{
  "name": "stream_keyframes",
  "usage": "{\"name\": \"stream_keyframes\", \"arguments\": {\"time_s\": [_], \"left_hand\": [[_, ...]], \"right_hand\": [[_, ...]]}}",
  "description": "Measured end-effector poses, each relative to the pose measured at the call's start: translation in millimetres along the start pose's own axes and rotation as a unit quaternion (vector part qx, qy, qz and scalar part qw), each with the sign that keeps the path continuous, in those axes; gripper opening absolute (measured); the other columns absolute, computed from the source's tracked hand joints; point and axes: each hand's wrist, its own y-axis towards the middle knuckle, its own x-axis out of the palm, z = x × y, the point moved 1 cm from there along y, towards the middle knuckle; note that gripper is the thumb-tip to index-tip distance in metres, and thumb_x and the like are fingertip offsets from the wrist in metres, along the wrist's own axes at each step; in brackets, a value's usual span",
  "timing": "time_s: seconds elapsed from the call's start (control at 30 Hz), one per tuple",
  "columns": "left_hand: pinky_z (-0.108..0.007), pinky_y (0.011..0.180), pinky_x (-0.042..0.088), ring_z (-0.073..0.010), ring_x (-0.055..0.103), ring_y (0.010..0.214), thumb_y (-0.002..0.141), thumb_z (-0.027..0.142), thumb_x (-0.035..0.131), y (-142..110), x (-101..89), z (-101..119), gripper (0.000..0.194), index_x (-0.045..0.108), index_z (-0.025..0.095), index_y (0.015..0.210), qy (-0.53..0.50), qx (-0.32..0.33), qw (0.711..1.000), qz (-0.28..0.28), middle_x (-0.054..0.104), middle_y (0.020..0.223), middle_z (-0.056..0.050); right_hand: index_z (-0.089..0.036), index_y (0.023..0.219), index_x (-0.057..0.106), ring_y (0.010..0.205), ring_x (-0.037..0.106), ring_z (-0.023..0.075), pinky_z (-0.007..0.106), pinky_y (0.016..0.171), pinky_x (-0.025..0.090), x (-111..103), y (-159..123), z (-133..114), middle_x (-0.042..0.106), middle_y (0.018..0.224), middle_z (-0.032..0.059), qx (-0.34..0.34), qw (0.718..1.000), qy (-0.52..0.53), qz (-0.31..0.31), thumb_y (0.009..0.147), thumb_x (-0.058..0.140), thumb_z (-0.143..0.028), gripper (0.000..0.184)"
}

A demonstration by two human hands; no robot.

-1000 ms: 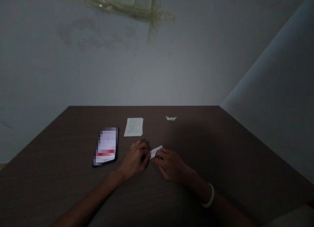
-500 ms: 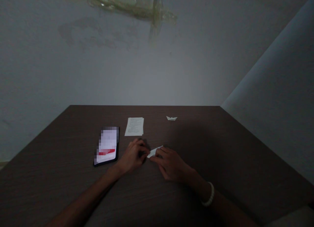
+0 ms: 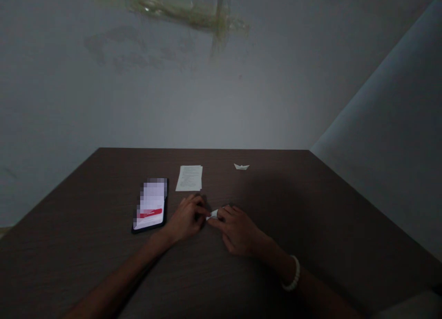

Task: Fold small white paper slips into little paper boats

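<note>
A small folded piece of white paper (image 3: pixel 213 214) lies low over the table between my two hands, mostly covered by fingers. My left hand (image 3: pixel 189 219) pinches its left end between thumb and fingertips. From the other side my right hand (image 3: pixel 238 228), with a pale beaded bracelet (image 3: pixel 296 274) at the wrist, has its fingers closed over the right part of the paper. The paper's exact fold is hidden under the right fingers.
On the dark brown table (image 3: pixel 207 282), a phone (image 3: pixel 152 204) with a lit screen lies left of my hands. Printed paper sheets (image 3: pixel 189 177) are stacked beyond my left hand. A small folded paper boat (image 3: pixel 241 167) stands farther back. Behind is a stained wall (image 3: pixel 221 102).
My right hand has shifted slightly left along the folded paper, covering more of it. My left hand keeps its pinch in nearly the same place.
</note>
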Motion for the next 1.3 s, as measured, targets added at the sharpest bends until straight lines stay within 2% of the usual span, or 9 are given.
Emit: {"name": "stream_keyframes", "arguments": {"time_s": [0.57, 0.8, 0.9, 1.03, 1.3], "left_hand": [[-0.039, 0.081, 0.043, -0.0242, 0.051, 0.094, 0.076, 0.008, 0.059, -1.1, -2.6, 0.6, 0.027, 0.076, 0.027, 0.086, 0.031, 0.003, 1.000, -0.007, 0.059, 0.089, -0.005], [-0.040, 0.082, 0.041, -0.0242, 0.051, 0.093, 0.078, 0.024, 0.067, -0.6, -1.9, 3.3, 0.010, 0.075, 0.026, 0.082, 0.021, -0.018, 1.000, -0.011, 0.059, 0.089, -0.004], [-0.040, 0.084, 0.041, -0.0247, 0.051, 0.095, 0.075, 0.027, 0.072, -1.4, 1.6, 3.0, 0.012, 0.075, 0.026, 0.087, 0.023, -0.030, 0.999, -0.002, 0.059, 0.091, -0.004], [-0.041, 0.087, 0.041, -0.0258, 0.050, 0.100, 0.076, 0.030, 0.071, -2.7, 6.4, 3.7, 0.013, 0.074, 0.025, 0.087, 0.030, -0.037, 0.999, 0.016, 0.059, 0.094, -0.005], [-0.041, 0.088, 0.040, -0.0254, 0.050, 0.100, 0.078, 0.021, 0.065, -1.8, 4.4, 5.9, 0.010, 0.073, 0.026, 0.082, 0.008, -0.038, 0.999, 0.014, 0.059, 0.094, -0.004]], "right_hand": [[-0.019, 0.119, 0.055, 0.100, 0.047, 0.0221, 0.035, 0.089, 0.041, 2.4, -10.6, 1.1, 0.056, 0.108, 0.0081, -0.007, 1.000, 0.013, 0.022, 0.080, 0.052, -0.014, 0.039], [-0.018, 0.118, 0.056, 0.103, 0.048, 0.0215, 0.034, 0.092, 0.042, 6.8, -15.7, 1.6, 0.056, 0.110, 0.0081, -0.003, 0.999, 0.027, 0.028, 0.080, 0.053, -0.011, 0.039], [-0.018, 0.118, 0.056, 0.104, 0.048, 0.0223, 0.035, 0.093, 0.042, 7.5, -15.4, 1.0, 0.056, 0.110, 0.0082, -0.003, 0.999, 0.027, 0.027, 0.080, 0.054, -0.013, 0.039], [-0.017, 0.119, 0.056, 0.104, 0.048, 0.0228, 0.036, 0.094, 0.042, 7.7, -15.2, 0.7, 0.056, 0.110, 0.0086, 0.002, 0.999, 0.028, 0.022, 0.080, 0.054, -0.013, 0.039], [-0.018, 0.119, 0.056, 0.105, 0.048, 0.0225, 0.035, 0.094, 0.042, 9.6, -16.5, 1.2, 0.056, 0.112, 0.0087, 0.000, 0.998, 0.046, 0.046, 0.080, 0.052, -0.011, 0.040]]}}
